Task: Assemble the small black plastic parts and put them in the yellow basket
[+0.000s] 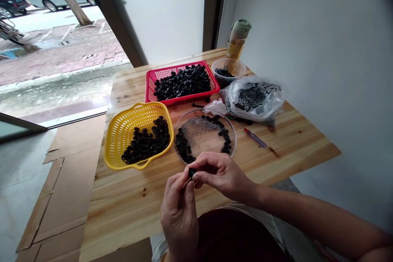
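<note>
A small black round part [191, 172] is pinched between the fingertips of both hands, close to the table's front edge. My left hand [180, 208] grips it from below, thumb and fingers closed. From the right, my right hand [223, 175] is closed on the same part, and the fingers cover much of it. Just beyond the hands lies a clear round tray [235, 141]. Black round parts line the inside of its rim, and thin metal pins [196, 127] lie in its middle and far side.
On the wooden table [129, 196] stand a yellow basket [115, 141] and a red basket [150, 86], both with black parts. Right of them are a clear bowl [241, 71], a bottle [236, 45], a plastic bag [274, 100] of black pieces and a screwdriver [257, 139].
</note>
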The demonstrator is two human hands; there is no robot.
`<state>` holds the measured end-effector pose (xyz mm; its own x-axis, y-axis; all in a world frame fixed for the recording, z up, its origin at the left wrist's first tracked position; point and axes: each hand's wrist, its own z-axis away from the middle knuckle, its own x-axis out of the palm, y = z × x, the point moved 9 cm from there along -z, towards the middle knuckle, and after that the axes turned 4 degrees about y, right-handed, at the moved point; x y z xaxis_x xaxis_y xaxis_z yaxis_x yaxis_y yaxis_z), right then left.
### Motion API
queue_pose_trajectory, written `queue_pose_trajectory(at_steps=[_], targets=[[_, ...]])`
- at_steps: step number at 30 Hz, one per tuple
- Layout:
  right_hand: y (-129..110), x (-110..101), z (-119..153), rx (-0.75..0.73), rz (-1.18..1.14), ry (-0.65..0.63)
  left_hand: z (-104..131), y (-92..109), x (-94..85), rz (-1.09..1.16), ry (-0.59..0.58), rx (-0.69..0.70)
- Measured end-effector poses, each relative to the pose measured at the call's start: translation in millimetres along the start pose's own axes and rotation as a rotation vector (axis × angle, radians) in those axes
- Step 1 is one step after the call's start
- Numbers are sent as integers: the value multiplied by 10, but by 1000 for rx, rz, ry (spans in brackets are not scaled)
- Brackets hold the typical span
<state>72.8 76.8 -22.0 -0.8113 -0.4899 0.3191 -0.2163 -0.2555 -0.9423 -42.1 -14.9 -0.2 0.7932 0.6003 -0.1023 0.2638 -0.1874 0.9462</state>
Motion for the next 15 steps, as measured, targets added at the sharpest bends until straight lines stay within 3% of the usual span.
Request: queue_pose_trajectory(at_steps=[8, 12, 15], targets=[[67, 41, 18, 255, -185, -199, 32, 89, 54, 105, -103, -28], [-108, 43, 25, 140, -40, -233, 28, 145, 34, 117, -88, -15], [-248, 51, 27, 13, 118, -261, 65, 74, 9, 156, -62, -97]])
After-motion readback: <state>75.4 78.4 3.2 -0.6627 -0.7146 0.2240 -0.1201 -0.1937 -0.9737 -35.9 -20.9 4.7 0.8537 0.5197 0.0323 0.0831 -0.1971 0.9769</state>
